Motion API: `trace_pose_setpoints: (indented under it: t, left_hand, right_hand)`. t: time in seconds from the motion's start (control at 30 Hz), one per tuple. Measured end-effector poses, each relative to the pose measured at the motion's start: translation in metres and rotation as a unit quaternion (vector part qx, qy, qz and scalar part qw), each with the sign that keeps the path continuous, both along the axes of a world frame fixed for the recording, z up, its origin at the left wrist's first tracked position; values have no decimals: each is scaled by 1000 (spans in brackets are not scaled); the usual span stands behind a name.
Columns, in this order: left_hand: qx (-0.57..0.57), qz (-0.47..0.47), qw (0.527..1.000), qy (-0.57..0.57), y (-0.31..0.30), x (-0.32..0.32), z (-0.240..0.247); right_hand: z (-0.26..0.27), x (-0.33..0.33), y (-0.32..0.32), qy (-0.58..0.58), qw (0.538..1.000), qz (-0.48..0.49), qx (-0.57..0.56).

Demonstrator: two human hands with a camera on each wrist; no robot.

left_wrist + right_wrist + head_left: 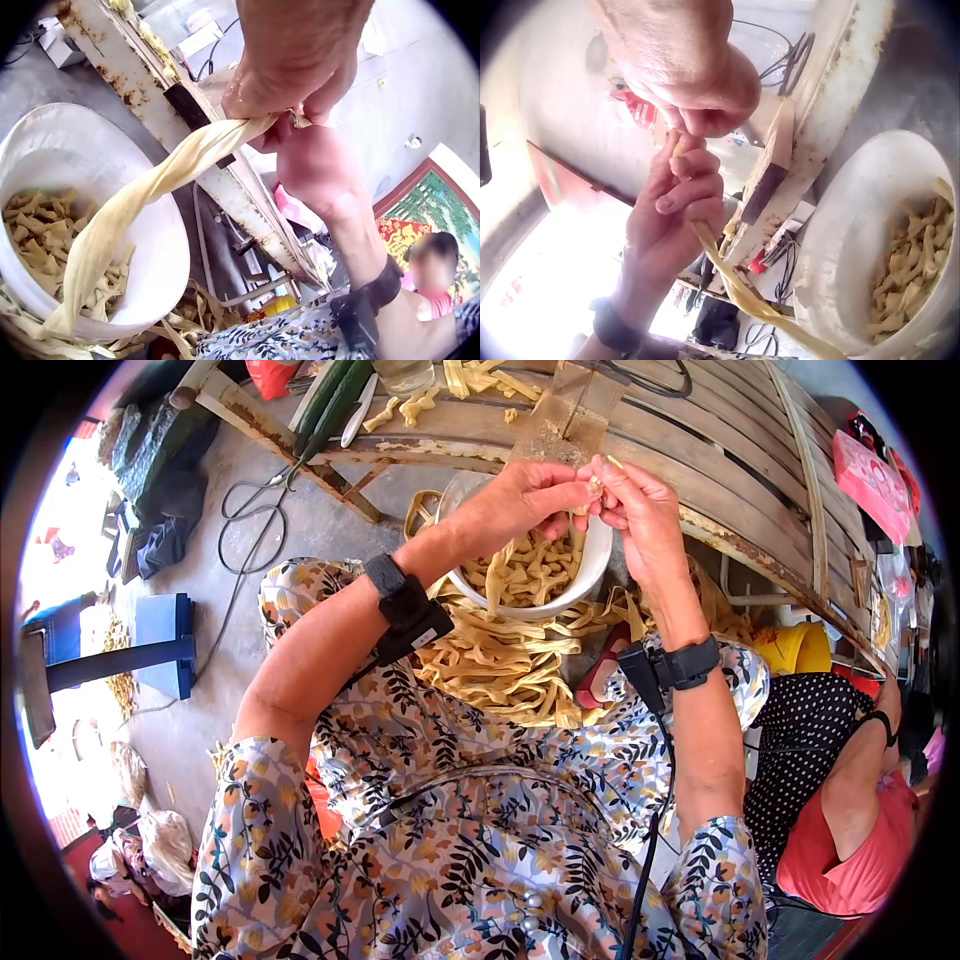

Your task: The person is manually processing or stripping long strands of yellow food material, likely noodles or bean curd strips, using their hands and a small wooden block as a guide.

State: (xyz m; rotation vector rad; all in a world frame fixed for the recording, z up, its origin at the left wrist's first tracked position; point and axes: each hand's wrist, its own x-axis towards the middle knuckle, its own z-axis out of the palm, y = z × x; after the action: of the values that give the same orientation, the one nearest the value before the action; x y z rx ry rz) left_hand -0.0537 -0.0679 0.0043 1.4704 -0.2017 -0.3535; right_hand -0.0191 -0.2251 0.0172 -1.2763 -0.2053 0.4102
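Note:
Both hands meet above a white bucket (597, 565), fingertips close together. My left hand (530, 500) grips a long, pale yellow twisted strip (150, 178), its fingers curled round one end while the rest droops past the bucket. In the right wrist view the strip (742, 296) comes out of the lower side of the left hand (671, 199). My right hand (645, 510) pinches the small end at the left fingertips; its exact hold is partly hidden. Short knotted pieces (911, 262) lie inside the bucket. Long loose strips (500, 670) are heaped beside it.
A slatted bench (700, 450) with a rusty edge stands beyond the bucket, carrying a wooden board (565, 415), green cucumbers (330, 405) and more yellow pieces (415, 405). A yellow container (800, 648) and a seated person (850, 810) are at the right. A cable (240, 525) lies on the floor.

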Motion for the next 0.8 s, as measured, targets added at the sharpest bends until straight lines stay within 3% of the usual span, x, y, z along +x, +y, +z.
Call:
trace_pose_setpoints:
  t: [0.13, 0.27, 0.37, 0.53, 0.67, 0.8]
  left_hand:
    - [57, 15, 998, -11, -4, -4, 3]
    - [78, -24, 995, -64, 14, -6, 4]
    - [104, -13, 993, -59, 23, -4, -8]
    - [161, 0, 984, -75, 18, -7, -6]
    - [96, 0, 995, -32, 22, -3, -1]
    - [49, -36, 998, 13, 29, 1, -3]
  right_hand:
    - [-13, 5, 0, 68, 997, -7, 38]
    - [-10, 14, -13, 6, 999, -32, 1]
    - [-2, 8, -12, 29, 996, -25, -77]
    - [-10, 1, -5, 39, 994, 78, -71]
    - [-15, 5, -8, 45, 998, 42, 17]
    - [-12, 9, -10, 78, 996, 44, 21]
